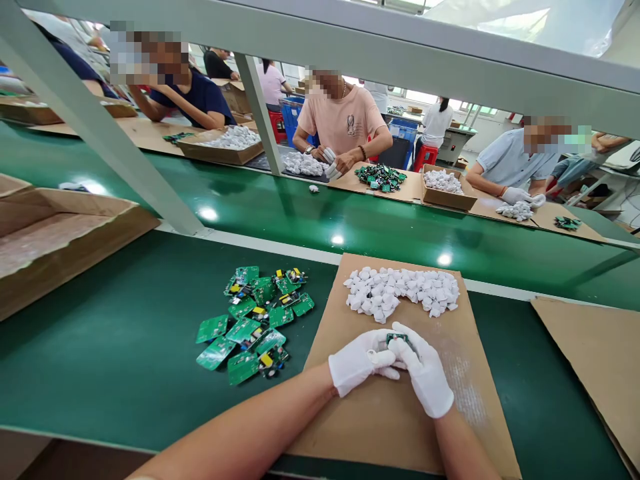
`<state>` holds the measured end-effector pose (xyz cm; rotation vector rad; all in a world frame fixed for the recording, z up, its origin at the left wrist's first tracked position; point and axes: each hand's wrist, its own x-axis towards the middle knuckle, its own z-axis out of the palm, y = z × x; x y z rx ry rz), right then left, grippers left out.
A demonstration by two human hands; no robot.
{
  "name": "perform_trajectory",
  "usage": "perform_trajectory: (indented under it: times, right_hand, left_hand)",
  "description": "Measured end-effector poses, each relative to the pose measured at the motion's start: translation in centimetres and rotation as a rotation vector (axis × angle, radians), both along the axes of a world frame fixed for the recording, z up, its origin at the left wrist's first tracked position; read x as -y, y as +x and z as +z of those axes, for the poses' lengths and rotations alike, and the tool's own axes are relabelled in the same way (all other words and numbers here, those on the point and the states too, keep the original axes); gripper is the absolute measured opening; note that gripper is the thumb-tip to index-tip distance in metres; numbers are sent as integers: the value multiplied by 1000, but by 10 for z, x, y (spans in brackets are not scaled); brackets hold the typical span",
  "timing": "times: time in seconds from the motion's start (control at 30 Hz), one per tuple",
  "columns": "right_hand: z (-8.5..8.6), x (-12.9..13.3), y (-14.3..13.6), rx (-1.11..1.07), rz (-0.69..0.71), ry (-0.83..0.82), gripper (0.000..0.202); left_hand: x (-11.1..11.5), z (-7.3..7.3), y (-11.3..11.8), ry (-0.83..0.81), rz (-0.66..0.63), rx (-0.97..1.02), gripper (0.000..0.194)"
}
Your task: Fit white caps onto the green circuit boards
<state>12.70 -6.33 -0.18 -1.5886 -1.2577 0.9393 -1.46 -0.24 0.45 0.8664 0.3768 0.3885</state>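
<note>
Both my hands wear white gloves and meet over the cardboard sheet. My left hand is closed around the left side of a small green circuit board. From the right, my right hand grips the same board, its thumb lying across it. The fingers cover most of the board. Just beyond my hands lies a curved heap of small white lumps on the cardboard; their exact kind is too small to make out. Left of the cardboard, a loose pile of green circuit boards with yellow and black components rests on the green tabletop.
An open cardboard box stands at left, and another cardboard sheet lies at right. A slanted metal post and an overhead beam frame the bench. Across the green conveyor belt, several co-workers sit among similar heaps.
</note>
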Motion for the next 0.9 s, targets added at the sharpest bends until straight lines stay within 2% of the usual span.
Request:
perform_trajectory:
  times: [0.2,0.33,0.43,0.53,0.6,0.67,0.7,0.77,0.9]
  right_hand:
    - [0,0,0,36,0,-14,47]
    - [3,1,1,-71,43,72,48]
    - [3,1,2,-161,20,105,55]
    - [-1,1,2,-200,-4,136,55]
    - [-4,1,0,-178,8,155,52]
    - [-6,0,-3,-111,31,153,48]
    - [-6,0,-5,-65,41,149,47]
    - [-5,-1,-7,38,45,139,44]
    - [-3,-3,-8,200,19,130,40]
  left_hand:
    - [-3,1,0,-32,-23,-4,28]
    - [-6,2,-4,-96,17,8,35]
    - [-9,10,-9,-141,85,85,34]
    - [-21,24,-13,-70,211,74,31]
    - [-41,33,-14,76,276,29,37]
    - [-71,38,-14,279,352,-66,54]
    - [-89,39,-13,401,397,-153,65]
    - [-127,38,-11,673,509,-477,70]
    - [-192,33,-13,809,540,-759,64]
